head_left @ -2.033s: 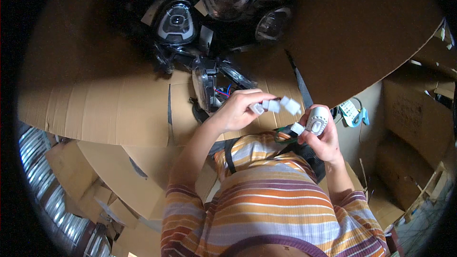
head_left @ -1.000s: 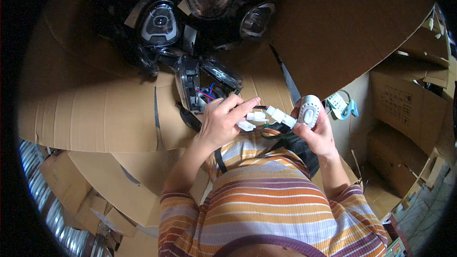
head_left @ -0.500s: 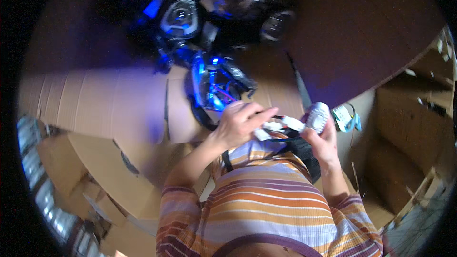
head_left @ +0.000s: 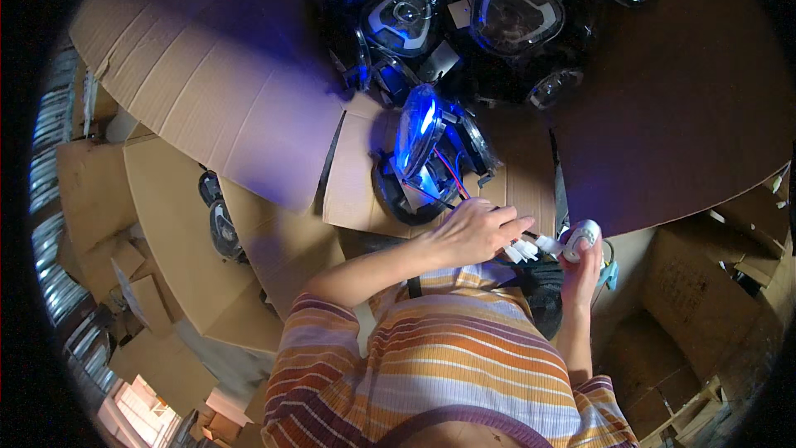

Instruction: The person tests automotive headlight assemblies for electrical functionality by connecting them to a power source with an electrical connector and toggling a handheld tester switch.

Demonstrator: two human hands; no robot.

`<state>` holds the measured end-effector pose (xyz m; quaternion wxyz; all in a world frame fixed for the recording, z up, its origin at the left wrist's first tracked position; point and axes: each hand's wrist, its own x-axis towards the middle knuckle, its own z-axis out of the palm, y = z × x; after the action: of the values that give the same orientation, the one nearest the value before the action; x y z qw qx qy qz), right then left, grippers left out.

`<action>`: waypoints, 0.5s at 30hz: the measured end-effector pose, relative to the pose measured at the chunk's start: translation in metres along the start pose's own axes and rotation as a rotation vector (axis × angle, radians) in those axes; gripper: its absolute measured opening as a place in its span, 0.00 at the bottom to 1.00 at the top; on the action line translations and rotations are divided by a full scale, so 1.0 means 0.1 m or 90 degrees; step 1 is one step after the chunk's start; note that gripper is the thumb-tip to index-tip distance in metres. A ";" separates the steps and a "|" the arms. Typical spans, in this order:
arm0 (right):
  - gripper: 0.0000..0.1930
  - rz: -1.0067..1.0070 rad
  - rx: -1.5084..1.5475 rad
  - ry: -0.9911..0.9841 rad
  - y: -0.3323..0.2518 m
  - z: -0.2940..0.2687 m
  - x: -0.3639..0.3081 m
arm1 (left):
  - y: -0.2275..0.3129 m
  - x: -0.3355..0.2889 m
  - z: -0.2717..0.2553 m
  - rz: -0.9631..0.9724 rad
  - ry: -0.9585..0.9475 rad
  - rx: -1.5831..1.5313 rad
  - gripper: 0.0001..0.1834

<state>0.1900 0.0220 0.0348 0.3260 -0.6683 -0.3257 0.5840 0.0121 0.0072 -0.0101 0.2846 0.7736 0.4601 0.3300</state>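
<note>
A headlight assembly (head_left: 421,133) with a clear lens glows blue on a cardboard flap in front of me. Thin red, blue and black wires (head_left: 450,171) run from it under my left hand (head_left: 479,231). That hand is closed around the wires, its forefinger pointing right. Several white plug connectors (head_left: 522,250) hang just beyond its fingertips. My right hand (head_left: 583,270) grips a rounded white device (head_left: 580,236), its thumb across the face. A white plug (head_left: 547,244) sits between the device and the left fingers; whether it is joined to the device I cannot tell.
More unlit headlights (head_left: 516,12) lie piled in the dark box ahead. Its flaps (head_left: 224,99) spread left and right. An open carton (head_left: 182,232) at left holds another headlight (head_left: 222,228). A cardboard box (head_left: 688,299) stands at right, beside a pale blue item (head_left: 609,275).
The view has swung, so the lit headlight and pile appear further right. The white device has turned in my right hand, now showing its rounded face. My left hand stays at the wires.
</note>
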 end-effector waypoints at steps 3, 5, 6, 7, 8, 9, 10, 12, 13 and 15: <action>0.12 -0.028 -0.062 -0.055 0.03 0.04 -0.01 | 0.00 -0.03 0.08 -0.011 -0.014 -0.030 0.15; 0.13 -0.065 -0.102 -0.128 0.08 0.00 -0.02 | 0.02 -0.02 0.07 -0.007 -0.013 -0.017 0.15; 0.16 -0.036 -0.102 -0.149 0.11 -0.04 -0.02 | 0.01 -0.01 0.07 -0.003 -0.016 -0.020 0.15; 0.20 -0.007 -0.101 -0.170 0.10 -0.06 -0.01 | 0.02 0.02 0.05 0.001 -0.019 -0.022 0.14; 0.20 -0.013 -0.098 -0.167 0.07 -0.05 -0.02 | 0.05 0.01 0.00 -0.023 -0.037 -0.011 0.13; 0.17 -0.008 -0.024 -0.119 0.02 0.01 0.00 | 0.02 0.03 -0.07 -0.012 -0.037 -0.007 0.13; 0.14 -0.004 0.052 -0.071 -0.04 0.03 0.01 | 0.01 0.06 -0.17 0.001 0.046 -0.044 0.14; 0.15 0.001 0.145 0.015 -0.09 -0.15 0.11 | 0.01 0.14 -0.47 -0.023 0.158 -0.093 0.15; 0.16 -0.003 0.177 0.033 -0.12 -0.21 0.12 | -0.09 0.12 -0.49 -0.042 0.241 -0.087 0.11; 0.17 -0.035 0.178 0.015 -0.19 -0.25 0.11 | -0.01 0.01 -0.57 -0.354 0.337 -0.770 0.14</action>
<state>0.2147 0.0404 0.0468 0.4360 -0.6138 -0.2555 0.6065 -0.0326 0.0162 0.0243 0.6160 0.2281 0.4302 0.6192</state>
